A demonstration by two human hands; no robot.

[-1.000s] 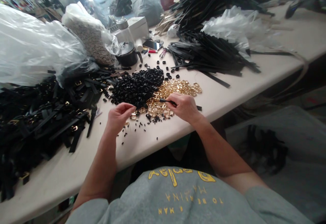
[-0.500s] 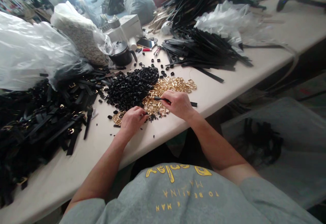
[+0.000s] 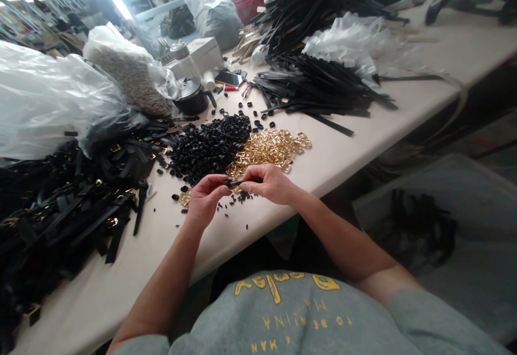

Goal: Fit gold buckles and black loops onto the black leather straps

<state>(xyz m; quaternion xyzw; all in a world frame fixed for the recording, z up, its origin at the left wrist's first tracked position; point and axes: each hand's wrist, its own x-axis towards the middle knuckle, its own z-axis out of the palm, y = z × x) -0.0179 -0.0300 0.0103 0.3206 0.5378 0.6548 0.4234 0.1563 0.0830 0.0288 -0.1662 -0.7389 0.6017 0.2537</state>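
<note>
My left hand (image 3: 205, 197) and my right hand (image 3: 271, 183) meet at the table's near side. Between their fingertips runs a short black strap (image 3: 235, 183). The right fingers are closed round it, hiding most of its length. My left thumb and fingers pinch its tip, where a small dark piece shows; whether that is a loop I cannot make out. Just beyond the hands lie a heap of small black loops (image 3: 208, 145) and a heap of gold buckles (image 3: 270, 149).
Black straps with buckles (image 3: 81, 204) cover the left of the table (image 3: 161, 252). Bare black straps (image 3: 323, 85) lie at the back right, beside crumpled clear plastic (image 3: 347, 40). A dark lidded pot (image 3: 191, 96), a phone (image 3: 229, 78) and a filled bag (image 3: 125, 69) stand or lie behind.
My right hand has come down and left with the strap, from over the buckles to my left fingertips. My left hand has turned and now pinches the strap's tip.
</note>
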